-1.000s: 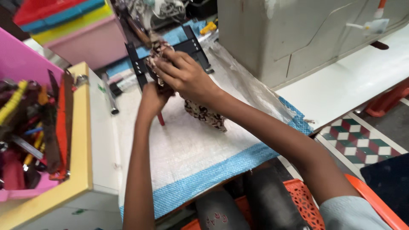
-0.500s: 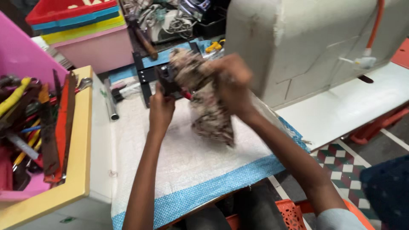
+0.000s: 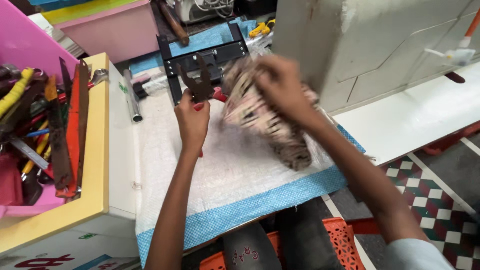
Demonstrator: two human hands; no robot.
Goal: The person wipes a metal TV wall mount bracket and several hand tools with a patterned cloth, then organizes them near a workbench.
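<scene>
- While the left hand point(image 3: 192, 117) grips the red-handled pliers point(image 3: 200, 87) upright above the bench point(image 3: 225, 185), keep them steady.
- Right hand point(image 3: 282, 82), fingers closed on the patterned cloth point(image 3: 260, 117), blurred beside the pliers: wipe firmly, avoiding the open tips.

Below my grips the white worktop point(image 3: 210, 175) lies open; ahead, a black bracket point(image 3: 205, 52) and metal tube point(image 3: 131, 97) block passage.
</scene>
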